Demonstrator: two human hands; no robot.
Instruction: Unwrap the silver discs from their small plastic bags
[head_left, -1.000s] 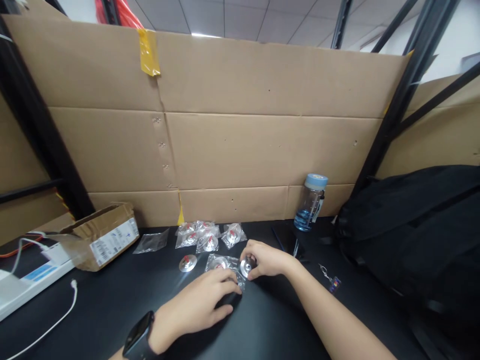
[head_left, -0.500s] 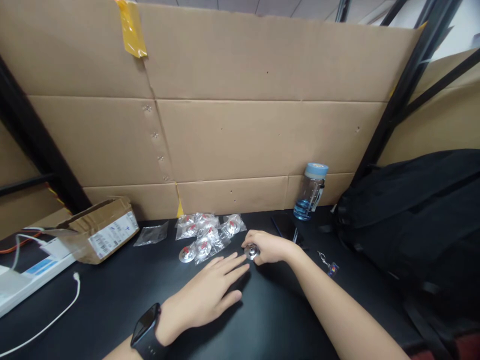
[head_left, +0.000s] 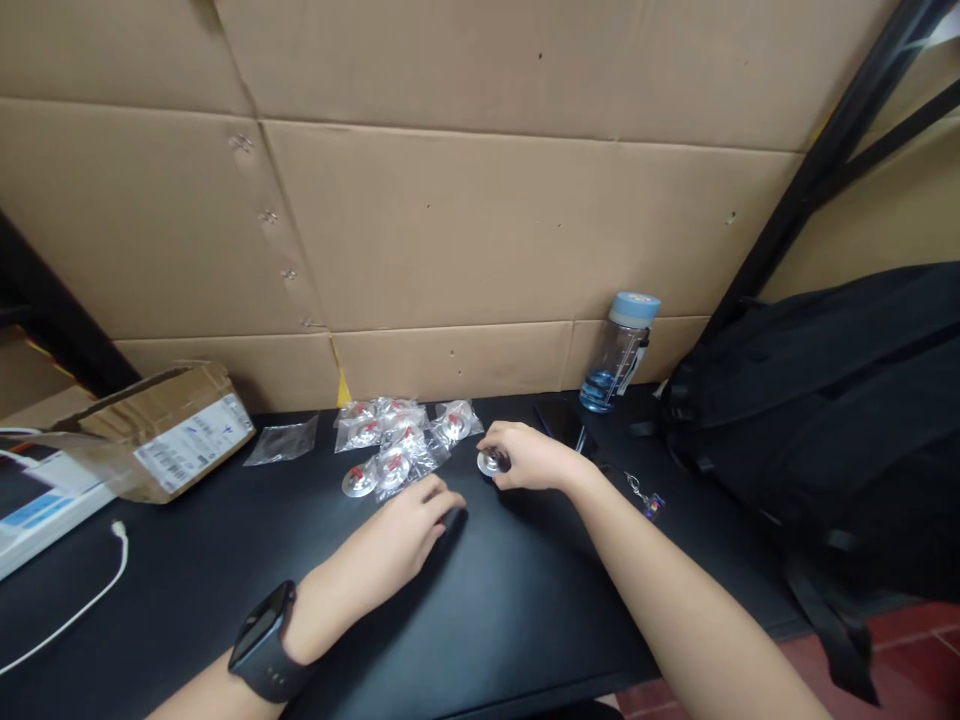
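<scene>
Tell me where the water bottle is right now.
In the head view the water bottle stands upright at the back of the black table, against the cardboard wall, right of centre, between the phone and the black backpack.

**Cardboard-walled black desk**

A black desk (head_left: 525,620) runs across the view, backed by a wall of stapled cardboard sheets (head_left: 450,220). Black metal struts (head_left: 840,150) slant up at the right; another dark strut (head_left: 52,320) crosses at the left. More cardboard (head_left: 885,220) stands behind the right struts. A strip of reddish floor (head_left: 930,640) shows at the lower right. The light is even and soft.
</scene>
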